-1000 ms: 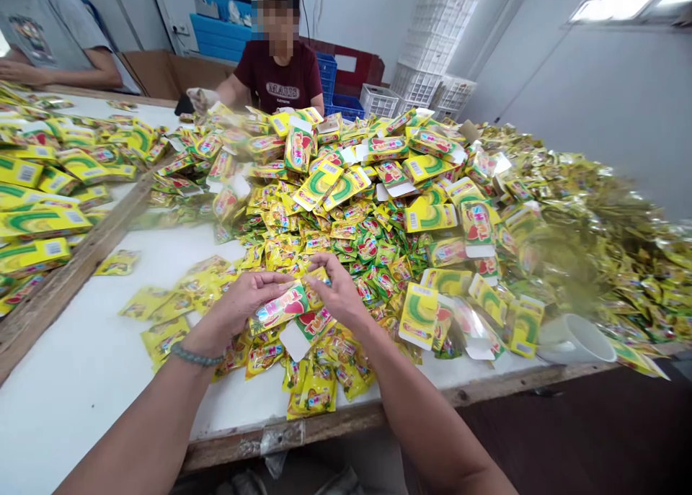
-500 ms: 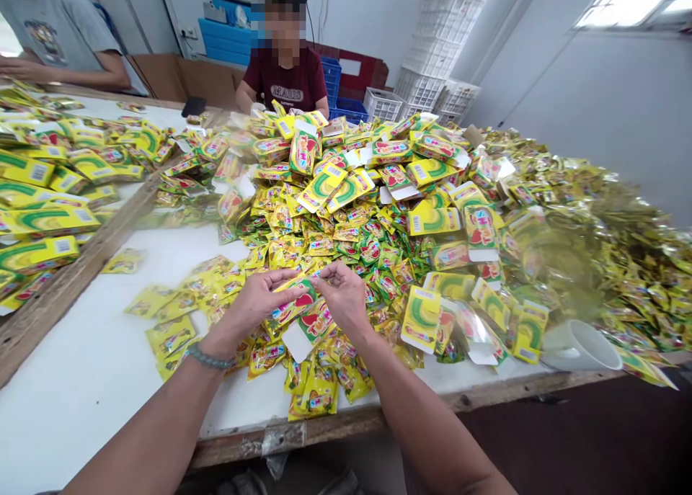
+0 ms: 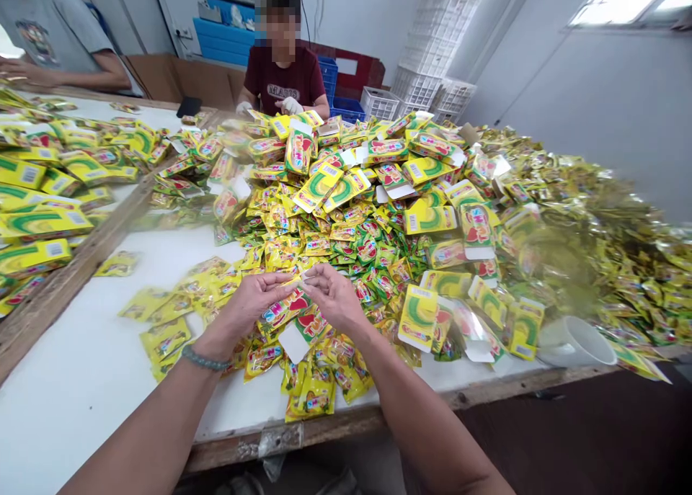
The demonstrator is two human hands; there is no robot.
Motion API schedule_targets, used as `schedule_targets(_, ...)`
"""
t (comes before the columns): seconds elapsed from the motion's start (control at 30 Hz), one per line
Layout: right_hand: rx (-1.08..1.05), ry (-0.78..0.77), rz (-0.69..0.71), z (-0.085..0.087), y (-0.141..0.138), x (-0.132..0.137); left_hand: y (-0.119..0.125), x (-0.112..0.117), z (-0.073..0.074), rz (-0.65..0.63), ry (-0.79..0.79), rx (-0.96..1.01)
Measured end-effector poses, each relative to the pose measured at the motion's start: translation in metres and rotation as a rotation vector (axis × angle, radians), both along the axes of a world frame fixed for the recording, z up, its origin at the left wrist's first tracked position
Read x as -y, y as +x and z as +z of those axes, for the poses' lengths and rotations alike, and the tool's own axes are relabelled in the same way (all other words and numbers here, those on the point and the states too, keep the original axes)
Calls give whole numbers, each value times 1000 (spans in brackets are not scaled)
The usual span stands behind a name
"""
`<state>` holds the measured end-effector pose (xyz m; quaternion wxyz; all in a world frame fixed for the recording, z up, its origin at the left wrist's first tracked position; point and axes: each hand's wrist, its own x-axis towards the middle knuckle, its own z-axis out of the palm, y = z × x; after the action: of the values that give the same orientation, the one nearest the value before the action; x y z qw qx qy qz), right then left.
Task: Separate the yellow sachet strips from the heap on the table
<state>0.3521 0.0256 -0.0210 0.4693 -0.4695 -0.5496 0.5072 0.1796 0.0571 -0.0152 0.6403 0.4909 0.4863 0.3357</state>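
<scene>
In the head view, my left hand [image 3: 243, 311] is closed round a small yellow printed carton [image 3: 281, 309], thumb along its face. The fingers of my right hand [image 3: 338, 302] are bent and pinched at the carton's far end, where a whitish flap shows between the fingertips. Just below lies a second carton [image 3: 314, 325] with its white flap [image 3: 295, 344] sticking out. Under and around both hands are many small yellow and green sachets [image 3: 318, 395], spread over the white table [image 3: 145, 401].
A mound of cartons [image 3: 386, 149] rises ahead, with a large sachet heap [image 3: 643, 279] to the right. A white tub [image 3: 578, 344] stands near the table edge. A wooden strip [image 3: 70, 286] divides the table at left. Across from me sits a co-worker [image 3: 286, 84] with gloved hands.
My hands have drawn slightly closer together at the carton's end, and the carton has tilted a little. The co-worker's gloved hands have come into view. The camera has shifted slightly.
</scene>
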Motion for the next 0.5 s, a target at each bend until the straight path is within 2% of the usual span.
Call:
schedule_targets(0.1, -16, -15, 25, 1, -4, 0, 3, 1, 2, -10, -19, 41)
schedule_targets(0.23, 23, 47, -97, 1, -6, 1, 5, 1, 2, 44, 28, 68)
schedule_targets(0.3, 57, 35, -38, 0, -6, 1, 7, 1, 2, 46, 18, 51)
schedule_targets(0.4, 25, 2, 132, -1, -7, 0, 9, 1, 4, 37, 15, 16)
schedule_targets(0.43, 9, 18, 137, -1, -7, -1, 6, 0, 6, 40, 30, -1)
schedule_targets(0.5, 26, 108, 25, 0, -5, -6, -11, -4, 12, 78, 107, -83)
